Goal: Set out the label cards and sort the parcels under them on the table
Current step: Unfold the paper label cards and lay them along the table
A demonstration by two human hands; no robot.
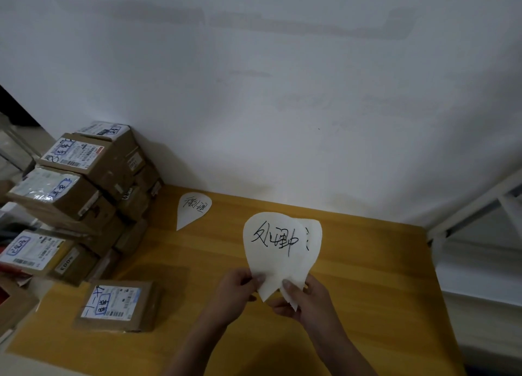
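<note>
Nearest us, our left hand [236,288] and right hand [303,299] are both closed on paper: the left pinches the lower edge of a handwritten label card [272,245], and the right grips a second card [312,234] tucked behind it, only its right edge and a stroke of ink showing. We hold the pair upright above the wooden table [367,291], neither card touching the surface. To our left, a single parcel [118,305] lies flat near the table's front edge, its shipping label facing up, under no card that we can see. Farther back, one card is already down: a teardrop-shaped card [193,209] rests on the table close to the wall [282,93], with nothing placed beneath it. At the far left, the stacked parcels [84,189] stand several boxes high against the wall, apparently unsorted. By our reading, the job is in its opening stage: one label laid, at least two more in hand to place, and the sorting of parcels not yet begun. What the cards say is too blurred for us to read.
</note>
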